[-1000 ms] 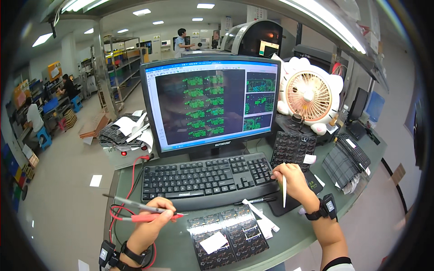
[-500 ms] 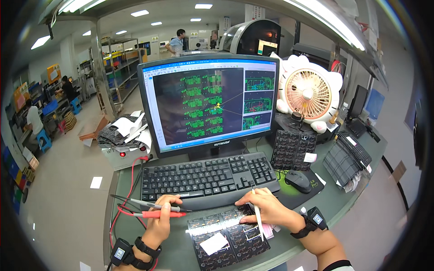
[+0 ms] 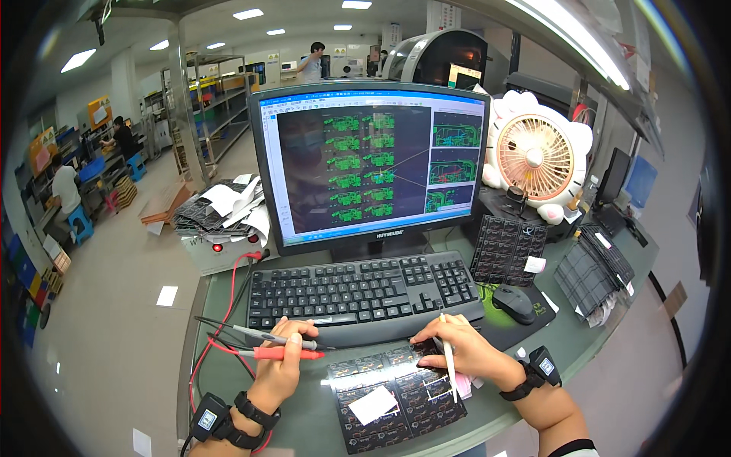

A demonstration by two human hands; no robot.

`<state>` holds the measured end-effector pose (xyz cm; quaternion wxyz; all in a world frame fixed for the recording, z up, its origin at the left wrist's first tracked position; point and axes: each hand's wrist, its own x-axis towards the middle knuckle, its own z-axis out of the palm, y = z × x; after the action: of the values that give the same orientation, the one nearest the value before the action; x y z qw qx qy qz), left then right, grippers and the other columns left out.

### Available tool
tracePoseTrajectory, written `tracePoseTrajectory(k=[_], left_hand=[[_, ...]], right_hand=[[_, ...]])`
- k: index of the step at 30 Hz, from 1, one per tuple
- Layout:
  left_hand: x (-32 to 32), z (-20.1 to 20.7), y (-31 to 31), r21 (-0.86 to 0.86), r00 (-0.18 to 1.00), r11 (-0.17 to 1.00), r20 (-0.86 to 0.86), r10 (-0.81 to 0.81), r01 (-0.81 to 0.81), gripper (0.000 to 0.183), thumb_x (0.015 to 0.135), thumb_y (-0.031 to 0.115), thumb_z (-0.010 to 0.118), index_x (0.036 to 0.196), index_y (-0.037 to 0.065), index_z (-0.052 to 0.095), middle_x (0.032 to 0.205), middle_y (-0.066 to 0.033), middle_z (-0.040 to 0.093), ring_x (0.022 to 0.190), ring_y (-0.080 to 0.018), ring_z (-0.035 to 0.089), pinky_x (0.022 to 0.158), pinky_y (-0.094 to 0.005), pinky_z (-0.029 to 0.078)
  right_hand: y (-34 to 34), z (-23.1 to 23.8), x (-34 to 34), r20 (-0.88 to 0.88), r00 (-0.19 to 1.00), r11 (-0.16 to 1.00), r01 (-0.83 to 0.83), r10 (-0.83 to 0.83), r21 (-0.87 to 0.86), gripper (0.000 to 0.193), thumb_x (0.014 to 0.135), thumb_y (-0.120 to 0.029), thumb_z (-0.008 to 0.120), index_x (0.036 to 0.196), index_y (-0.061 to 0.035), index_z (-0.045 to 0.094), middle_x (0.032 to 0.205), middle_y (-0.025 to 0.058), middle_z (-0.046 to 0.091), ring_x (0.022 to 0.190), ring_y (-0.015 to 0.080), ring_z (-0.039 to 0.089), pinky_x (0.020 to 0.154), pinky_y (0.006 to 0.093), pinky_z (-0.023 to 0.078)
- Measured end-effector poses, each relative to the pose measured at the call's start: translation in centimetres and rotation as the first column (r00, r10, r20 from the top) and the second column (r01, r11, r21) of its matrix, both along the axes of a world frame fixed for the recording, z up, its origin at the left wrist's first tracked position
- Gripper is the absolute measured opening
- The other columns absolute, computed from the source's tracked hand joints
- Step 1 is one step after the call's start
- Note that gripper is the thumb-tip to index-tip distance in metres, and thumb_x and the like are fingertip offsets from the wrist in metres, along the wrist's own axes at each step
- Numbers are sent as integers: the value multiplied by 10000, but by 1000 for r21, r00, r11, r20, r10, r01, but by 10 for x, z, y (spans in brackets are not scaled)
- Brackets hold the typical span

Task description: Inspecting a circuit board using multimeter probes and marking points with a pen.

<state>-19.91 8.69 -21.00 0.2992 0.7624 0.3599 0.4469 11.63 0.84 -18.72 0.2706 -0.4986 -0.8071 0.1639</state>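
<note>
My left hand [image 3: 279,370] is closed around a red test probe [image 3: 283,353] and a grey test probe [image 3: 263,335], their tips pointing right over the desk before the keyboard. A black circuit board panel [image 3: 417,385] lies flat in front of me, with a white paper slip [image 3: 373,405] on it. At the panel's upper right edge, my right hand [image 3: 470,352] pinches a slim white pen-like tool [image 3: 449,356]. Its lower end reaches down over the board, and that hand's thumb rests at the panel. Pink paper [image 3: 474,386] shows beside the board, partly hidden.
Behind the hands are a black keyboard [image 3: 358,293] and a monitor [image 3: 304,167] with green board layouts. A mouse [image 3: 513,304], an upright board panel [image 3: 506,251], a white fan [image 3: 533,158] and stacked boards [image 3: 585,270] stand right. Red leads [image 3: 199,358] run left. People work farther back.
The view has turned slightly, shifting the scene a little to the right. Both hands keep their grips and stay nearly in place over the desk and board.
</note>
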Motion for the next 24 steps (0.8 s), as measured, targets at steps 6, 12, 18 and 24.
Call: tracePoseTrajectory(k=[6,12,18,24], left_hand=[[-1,-1,2,-50,1000,999,-6,-10,10,345,966,205,297,927,36,595,952,-116,652,1032,-296,612,1084,-483,301],[-1,-2,-2,7,999,1000,50,2,-2,331,962,209,311,892,48,592,944,-93,649,1064,-283,614,1081,-505,289],[-2,-6,1,-22,999,1000,39,12,-11,335,956,215,315,876,45,592,944,-97,651,1074,-285,615,1087,-512,279],[0,-2,3,-31,999,999,5,33,-33,460,984,290,226,891,13,582,943,-108,641,1088,-278,607,1135,-475,208]], right_hand=[[-1,-2,0,-39,999,999,31,-30,17,359,765,-291,782,1057,-125,656,1025,12,642,983,234,535,913,348,351],[-4,1,-1,0,1000,996,26,-27,90,369,751,-288,791,1051,-120,658,1003,23,632,996,227,535,912,347,349],[0,-2,1,-54,998,985,25,-16,168,353,740,-235,797,1036,-113,646,999,22,646,987,227,557,899,357,367],[8,-2,4,-49,999,971,-10,22,239,351,731,-192,796,1028,-95,636,990,31,646,976,239,569,902,369,380]])
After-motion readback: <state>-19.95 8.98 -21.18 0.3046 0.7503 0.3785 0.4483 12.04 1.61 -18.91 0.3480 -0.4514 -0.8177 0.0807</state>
